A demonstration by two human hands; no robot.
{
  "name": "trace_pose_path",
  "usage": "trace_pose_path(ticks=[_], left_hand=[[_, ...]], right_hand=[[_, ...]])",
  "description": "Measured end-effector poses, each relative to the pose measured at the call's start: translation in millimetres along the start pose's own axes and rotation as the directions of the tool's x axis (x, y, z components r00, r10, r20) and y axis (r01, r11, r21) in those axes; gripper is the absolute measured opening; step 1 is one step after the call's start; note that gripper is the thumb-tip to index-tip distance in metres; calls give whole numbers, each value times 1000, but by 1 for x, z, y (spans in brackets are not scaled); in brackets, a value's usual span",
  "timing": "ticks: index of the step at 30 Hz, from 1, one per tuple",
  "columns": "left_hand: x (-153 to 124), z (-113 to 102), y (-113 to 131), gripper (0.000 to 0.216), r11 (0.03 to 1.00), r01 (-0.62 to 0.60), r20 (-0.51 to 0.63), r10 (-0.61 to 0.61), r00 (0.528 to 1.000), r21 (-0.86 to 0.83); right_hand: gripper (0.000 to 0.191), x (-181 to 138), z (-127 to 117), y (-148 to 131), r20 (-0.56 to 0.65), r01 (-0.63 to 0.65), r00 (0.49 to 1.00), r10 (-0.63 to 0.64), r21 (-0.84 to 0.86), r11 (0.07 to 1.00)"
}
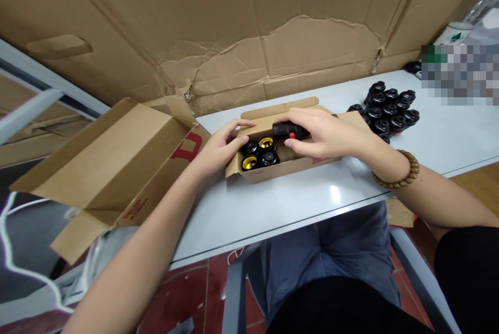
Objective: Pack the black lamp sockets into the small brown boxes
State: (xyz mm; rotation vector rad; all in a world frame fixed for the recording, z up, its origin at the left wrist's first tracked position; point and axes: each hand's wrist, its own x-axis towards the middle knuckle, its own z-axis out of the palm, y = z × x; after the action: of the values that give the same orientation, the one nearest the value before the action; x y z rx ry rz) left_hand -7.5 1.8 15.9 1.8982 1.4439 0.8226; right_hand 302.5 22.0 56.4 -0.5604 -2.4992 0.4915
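Observation:
A small cardboard box [268, 172] lies open on the table, with several black flashlights [270, 158] standing in its left part. Two of these show yellow reflector ends facing up; the others show black ends. At the box's left end, my left hand [220, 148] grips the rim, thumb on the near side and fingers on the far flap. My right hand [323, 131] is closed around another black flashlight [283, 131] with a red button, held tilted nearly flat over the box opening. Part of that flashlight is hidden by my fingers.
Several black flashlights [390, 110] stand grouped at the right on the white table [241, 219]. A larger open carton [132, 162] is tilted at the left, beside a grey metal frame [31, 110]. Large cardboard [312, 63] walls the back. A blurred-out item lies far right.

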Motion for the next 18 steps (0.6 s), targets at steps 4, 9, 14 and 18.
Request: trace_pose_path(ticks=[4,9,14,18], left_hand=[[1,0,4,51,999,-18,-4,18,1000,28],[0,0,4,52,1000,-4,2,4,1000,19],[-1,0,6,51,1000,2,5,-2,1000,24],[-1,1,8,54,1000,25,20,-25,999,-1]], right_hand=[[26,-1,-1,0,7,-48,999,47,78,996],[21,-1,-2,0,22,-56,998,55,57,997],[21,1,-5,-2,134,-163,978,157,28,986],[25,0,-4,1,95,-87,992,86,5,996]])
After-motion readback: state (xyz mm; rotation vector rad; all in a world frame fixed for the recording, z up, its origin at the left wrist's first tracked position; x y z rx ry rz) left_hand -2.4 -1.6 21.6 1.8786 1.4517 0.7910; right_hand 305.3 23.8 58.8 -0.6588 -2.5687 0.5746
